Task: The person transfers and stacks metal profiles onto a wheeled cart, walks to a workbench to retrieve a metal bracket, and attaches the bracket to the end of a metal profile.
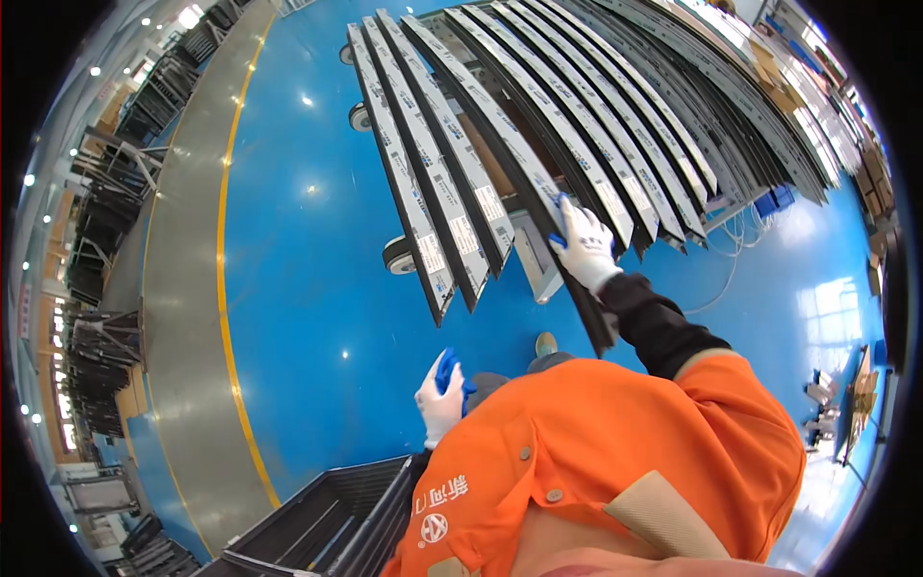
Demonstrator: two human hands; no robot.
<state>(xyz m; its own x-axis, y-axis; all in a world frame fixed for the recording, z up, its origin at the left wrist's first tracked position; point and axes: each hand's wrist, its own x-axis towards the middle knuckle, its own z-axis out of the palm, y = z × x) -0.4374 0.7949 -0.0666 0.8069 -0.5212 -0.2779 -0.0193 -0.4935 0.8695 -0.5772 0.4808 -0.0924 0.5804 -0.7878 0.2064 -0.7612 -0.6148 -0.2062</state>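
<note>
My right hand, in a white glove with blue fingertips, is closed around a long dark aluminium profile. Film with printed labels covers the profile's light upper face, and its near end sticks out past my hand toward my body. My left hand, gloved in white and blue, hangs low in front of me, apart from the profiles. Its fingers look loosely bent and apart, and I see nothing held in them. Left of the gripped piece lie several similar labelled profiles; more lie to its right.
The profiles rest on a wheeled cart, with a wheel showing at its left side. Close at my lower left stands a dark crate-like rack. Yellow lines edge a grey walkway on the blue floor. A pale cable lies at right.
</note>
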